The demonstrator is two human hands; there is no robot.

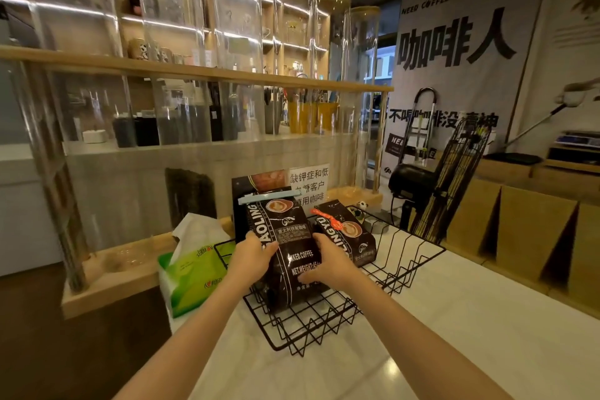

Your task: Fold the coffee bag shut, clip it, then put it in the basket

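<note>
A black coffee bag (pixel 285 237) stands upright in the near left part of the black wire basket (pixel 406 273). Its folded top carries a pale blue clip (pixel 268 198). My left hand (pixel 251 258) grips the bag's left side and my right hand (pixel 324 265) grips its right side, low down. A second black coffee bag (pixel 349 230) with an orange-red clip (pixel 324 216) leans in the basket just to the right, behind my right hand.
A green tissue pack (pixel 191 273) sits left of the basket on the white counter (pixel 454 318). Behind the basket stand a black sign stand, a paper notice (pixel 308 187) and tall glass tubes in a wooden rack. Brown cardboard pieces (pixel 519 237) line the right edge.
</note>
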